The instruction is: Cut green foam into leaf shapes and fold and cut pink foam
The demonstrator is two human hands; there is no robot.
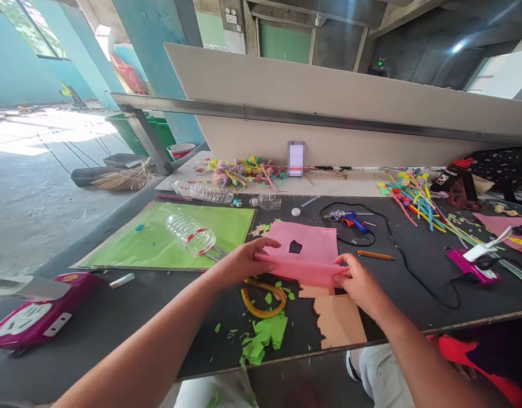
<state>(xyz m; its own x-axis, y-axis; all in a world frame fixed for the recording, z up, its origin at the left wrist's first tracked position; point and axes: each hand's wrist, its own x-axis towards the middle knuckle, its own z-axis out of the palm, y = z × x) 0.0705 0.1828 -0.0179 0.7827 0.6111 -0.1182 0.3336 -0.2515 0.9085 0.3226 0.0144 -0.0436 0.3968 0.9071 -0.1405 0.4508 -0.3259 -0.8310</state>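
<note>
A pink sheet of paper (312, 235) lies in front of me, its near edge curled up into a fold. My left hand (243, 260) is closed on the left end of that fold, thumb and fingers pinching it. At the right end, my right hand (359, 283) pinches the fold between thumb and fingers. A small dark piece (295, 246) rests on the flat part of the sheet. Below the fold are an amber-yellow curved loop (264, 313), cut green paper scraps (264, 337) and a tan paper piece with a jagged edge (339, 320).
Left are a clear plastic bottle piece (190, 233) on green sheets (128, 238) and a magenta power strip (39, 311). Right are a blue glue gun (356, 222) with a looping black cord, an orange-brown stick (376, 255) and another magenta power strip (473, 266). A phone (296, 158) stands behind.
</note>
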